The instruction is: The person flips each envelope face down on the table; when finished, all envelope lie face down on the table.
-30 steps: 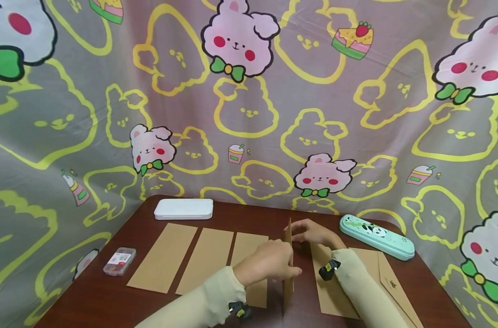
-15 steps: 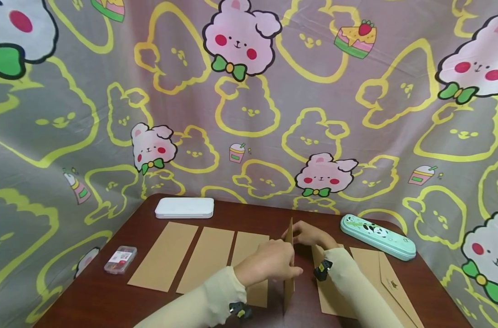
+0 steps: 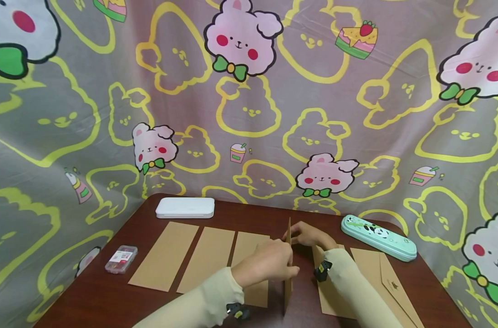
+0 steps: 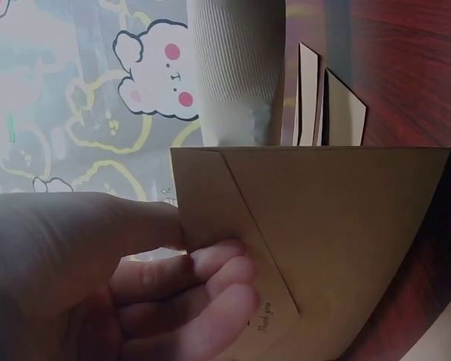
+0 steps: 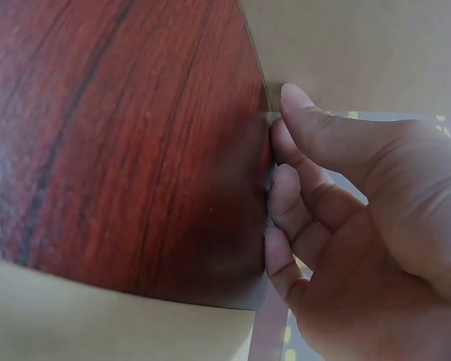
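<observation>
One upright brown paper envelope with a pointed flap (image 3: 288,282) stands nearly edge-on above the dark red wooden table (image 3: 307,291). The left hand (image 3: 267,260) pinches its near side, fingers partly covering print beside "Thank you". The right hand (image 3: 308,234) pinches the far edge, some fingertips hidden. Cream fabric sleeves (image 3: 200,296) obscure parts of flat brown paper rectangles (image 3: 210,255).

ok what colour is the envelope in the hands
The envelope is brown, with dark lettering; the left wrist view shows it best.
</observation>
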`<action>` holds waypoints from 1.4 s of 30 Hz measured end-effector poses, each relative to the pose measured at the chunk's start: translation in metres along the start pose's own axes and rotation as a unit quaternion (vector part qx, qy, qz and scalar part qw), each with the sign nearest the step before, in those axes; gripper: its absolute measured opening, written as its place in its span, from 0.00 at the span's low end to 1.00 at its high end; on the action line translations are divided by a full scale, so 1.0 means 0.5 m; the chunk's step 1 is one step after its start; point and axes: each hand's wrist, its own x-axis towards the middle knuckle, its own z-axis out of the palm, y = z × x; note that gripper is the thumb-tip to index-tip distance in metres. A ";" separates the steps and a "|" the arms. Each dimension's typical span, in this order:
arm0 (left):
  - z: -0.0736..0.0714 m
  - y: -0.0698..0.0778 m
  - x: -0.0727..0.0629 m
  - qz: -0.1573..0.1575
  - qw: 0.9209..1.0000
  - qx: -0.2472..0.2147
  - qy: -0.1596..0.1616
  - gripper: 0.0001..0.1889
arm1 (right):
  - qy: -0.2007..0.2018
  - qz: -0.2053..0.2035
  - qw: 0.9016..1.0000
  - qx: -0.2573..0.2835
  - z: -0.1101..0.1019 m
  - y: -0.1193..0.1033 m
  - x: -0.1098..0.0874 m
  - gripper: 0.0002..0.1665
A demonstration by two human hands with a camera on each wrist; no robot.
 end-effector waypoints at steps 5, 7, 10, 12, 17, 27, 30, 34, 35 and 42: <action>0.001 -0.011 -0.006 0.009 1.000 -0.001 0.009 0.27 | 0.000 -0.005 1.000 -0.004 -0.007 0.003 -0.007 0.08; 0.000 -0.017 -0.010 0.011 1.000 -0.007 0.011 0.27 | 0.004 0.002 1.000 -0.002 -0.012 0.004 -0.011 0.07; -0.004 -0.027 -0.017 0.017 0.999 -0.031 0.014 0.29 | 0.014 0.016 1.000 0.004 -0.021 0.005 -0.016 0.06; -0.008 -0.034 -0.022 0.017 0.998 -0.050 0.016 0.29 | 0.023 0.019 1.000 0.009 -0.028 0.005 -0.021 0.07; -0.016 -0.049 -0.032 0.010 0.995 -0.092 0.021 0.28 | 0.037 0.026 0.998 0.032 -0.046 0.010 -0.039 0.11; 0.002 -0.070 -0.040 -0.019 0.971 -0.240 -0.007 0.14 | 0.034 0.012 0.984 0.172 -0.080 0.028 -0.084 0.14; 0.011 -0.073 -0.042 -0.028 0.960 -0.279 -0.011 0.08 | 0.051 0.015 0.983 0.174 -0.087 0.029 -0.093 0.14; 0.024 -0.080 -0.044 -0.032 0.949 -0.314 -0.012 0.07 | 0.072 0.027 0.981 0.177 -0.095 0.031 -0.103 0.16; 0.028 -0.082 -0.045 -0.035 0.946 -0.322 -0.013 0.08 | 0.078 0.031 0.981 0.173 -0.096 0.031 -0.107 0.16; 0.060 -0.093 -0.059 -0.063 0.916 -0.394 -0.030 0.21 | 0.104 0.043 0.978 0.176 -0.098 0.036 -0.124 0.19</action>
